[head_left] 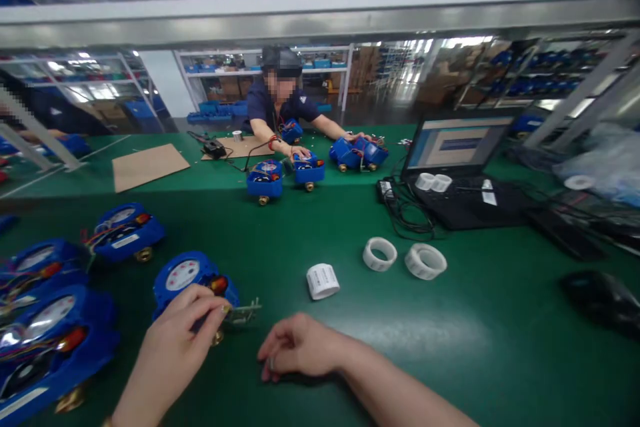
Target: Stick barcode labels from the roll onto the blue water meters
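My left hand (183, 327) is closed on the near side of a blue water meter (193, 278) with a white dial and a small circuit board (243, 312) sticking out to its right. My right hand (295, 349) rests on the green table (310, 227) just right of that board, its fingers curled down and pinched on something I cannot make out. Three more blue meters (127, 230) lie to the left of my hands.
Label rolls (323, 280) and two white tape rings (380, 253) lie mid-table. An open laptop (463, 167) with cables and a black mouse (603, 297) are at the right. Across the table a person (280, 103) handles more blue meters (310, 170).
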Available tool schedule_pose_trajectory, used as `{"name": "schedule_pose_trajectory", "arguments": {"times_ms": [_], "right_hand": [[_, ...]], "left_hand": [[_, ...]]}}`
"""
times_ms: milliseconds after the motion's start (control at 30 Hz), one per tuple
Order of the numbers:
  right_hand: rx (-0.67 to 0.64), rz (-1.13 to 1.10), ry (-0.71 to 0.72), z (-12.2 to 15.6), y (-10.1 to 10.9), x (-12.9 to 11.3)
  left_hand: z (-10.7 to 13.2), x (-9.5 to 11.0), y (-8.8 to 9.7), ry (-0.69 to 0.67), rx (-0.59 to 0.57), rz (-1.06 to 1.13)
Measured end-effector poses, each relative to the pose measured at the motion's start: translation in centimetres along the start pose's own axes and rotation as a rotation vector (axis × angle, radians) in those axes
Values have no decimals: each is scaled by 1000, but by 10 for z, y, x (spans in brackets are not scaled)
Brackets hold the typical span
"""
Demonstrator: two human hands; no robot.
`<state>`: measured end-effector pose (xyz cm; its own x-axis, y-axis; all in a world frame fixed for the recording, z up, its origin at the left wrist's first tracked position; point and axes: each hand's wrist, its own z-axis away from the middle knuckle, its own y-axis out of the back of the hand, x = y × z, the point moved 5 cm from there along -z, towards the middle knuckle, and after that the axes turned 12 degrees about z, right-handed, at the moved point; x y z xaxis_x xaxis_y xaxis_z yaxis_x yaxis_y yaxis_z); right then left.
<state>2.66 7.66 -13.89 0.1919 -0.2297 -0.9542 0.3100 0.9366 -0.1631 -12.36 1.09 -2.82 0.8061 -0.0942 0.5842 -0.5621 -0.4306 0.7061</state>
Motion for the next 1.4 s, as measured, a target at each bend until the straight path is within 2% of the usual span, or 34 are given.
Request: {"name": "schedule_pose_trajectory", "arguments": {"times_ms": [200, 367, 533, 700, 800, 867, 967, 1033, 1100, 1200, 1267, 1333, 1400], "right_hand": [[118, 302, -53, 69, 34, -10], [230, 405, -54, 110, 77, -19], [314, 412, -37, 123, 117, -17], [329, 377, -4, 115, 130, -8], [328, 347, 11, 108, 127, -1], [334, 346, 18, 107, 125, 1], [394, 386, 36, 113, 130, -4], [521, 437, 63, 128, 146, -13], [734, 504, 97, 153, 171, -23], [1119, 643, 119, 199, 210, -31], [1311, 756, 92, 223, 226, -30], [1394, 866, 48, 236, 234, -27], [1392, 958, 0, 237, 234, -24]], "left_hand": [[10, 18, 0, -207, 24, -188], [14, 23, -1, -189, 25, -288], [7, 35, 1, -68, 48, -413], [-4, 69, 0, -38, 121, -497], [-9, 87, -23, -55, 92, -373], [-14, 89, -53, -50, -16, -264], [-23, 77, -101, -4, -181, -131], [-30, 64, -125, 37, -245, -67], [-37, 51, -142, 97, -294, -3], [-42, 40, -155, 194, -328, 94], [-43, 37, -159, 244, -308, 137], [-43, 37, -162, 288, -261, 167], [-41, 37, -165, 334, -210, 194]]}}
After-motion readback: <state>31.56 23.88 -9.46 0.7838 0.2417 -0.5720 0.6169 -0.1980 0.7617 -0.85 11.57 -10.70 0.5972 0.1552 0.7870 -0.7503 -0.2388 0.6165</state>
